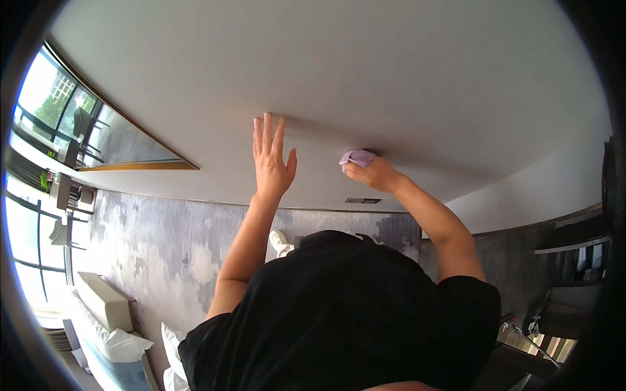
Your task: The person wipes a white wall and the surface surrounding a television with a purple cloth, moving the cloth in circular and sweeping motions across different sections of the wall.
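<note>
A pale, smooth wall point(342, 63) fills the upper part of the head view. Flat against it, or very nearly so, is my left hand point(272, 163), fingers spread and holding nothing. To its right, my right hand point(376, 171) grips a crumpled lilac cloth point(358, 157) at the wall surface. A shadow stretches along the wall from both hands. Below the cloth, a small dark rectangular wall plate point(363, 200) sits low on the wall; its details are too small to make out.
A wood-framed mirror point(188, 165) is on the wall at left. Patterned grey carpet point(161, 229) runs along the wall's foot. Chairs point(61, 232) stand by tall windows. A bed point(110, 369) with white bedding lies lower left. A wall corner and dark furniture point(570, 303) are at right.
</note>
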The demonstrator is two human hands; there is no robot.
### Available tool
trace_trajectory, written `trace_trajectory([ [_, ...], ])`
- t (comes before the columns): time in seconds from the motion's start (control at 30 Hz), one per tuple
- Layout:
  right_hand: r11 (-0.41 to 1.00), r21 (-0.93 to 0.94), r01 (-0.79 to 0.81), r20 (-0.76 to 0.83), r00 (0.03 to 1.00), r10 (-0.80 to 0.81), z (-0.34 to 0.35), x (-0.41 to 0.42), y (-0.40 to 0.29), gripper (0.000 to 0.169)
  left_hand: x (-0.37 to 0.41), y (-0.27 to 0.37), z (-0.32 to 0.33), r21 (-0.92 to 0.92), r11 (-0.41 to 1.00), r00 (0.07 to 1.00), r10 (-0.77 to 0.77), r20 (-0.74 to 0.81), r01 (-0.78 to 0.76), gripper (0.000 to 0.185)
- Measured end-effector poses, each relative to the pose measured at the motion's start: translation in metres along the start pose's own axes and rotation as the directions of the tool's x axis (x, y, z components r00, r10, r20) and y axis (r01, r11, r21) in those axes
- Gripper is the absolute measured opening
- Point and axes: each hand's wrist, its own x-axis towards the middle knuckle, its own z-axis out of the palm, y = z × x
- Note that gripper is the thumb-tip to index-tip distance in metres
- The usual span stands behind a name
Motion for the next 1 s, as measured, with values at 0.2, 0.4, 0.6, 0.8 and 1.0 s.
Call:
trace_trajectory([
  [0.2, 0.775, -0.589, -0.231, -0.567, 0.801, -0.191, -0.181, 0.071, 0.038, 0.036, 0.002, 0.004, -0.004, -0.013, 1.000, 1.000, -0.011, -0.010, 0.010, 0.073],
  [0.4, 0.768, -0.371, -0.522, -0.878, 0.466, -0.107, -0.177, 0.086, 0.039, 0.031, 0.003, 0.003, -0.006, 0.026, 1.000, 1.000, -0.009, 0.001, 0.009, 0.071],
  [0.6, 0.936, -0.281, -0.211, -0.402, 0.912, 0.084, -0.032, -0.032, 0.019, 0.042, 0.004, 0.002, 0.002, 0.031, 0.999, 1.000, 0.009, 0.004, -0.009, 0.073],
  [0.8, 0.904, -0.265, -0.336, -0.411, 0.887, 0.210, -0.130, -0.034, 0.043, 0.034, 0.004, -0.002, 0.002, 0.043, 0.999, 1.000, -0.001, 0.017, 0.000, 0.076],
  [1.0, 0.775, -0.093, -0.626, -0.984, 0.175, 0.023, -0.256, 0.045, 0.061, 0.025, 0.003, 0.003, -0.002, 0.053, 0.999, 1.000, -0.014, 0.019, 0.013, 0.080],
])
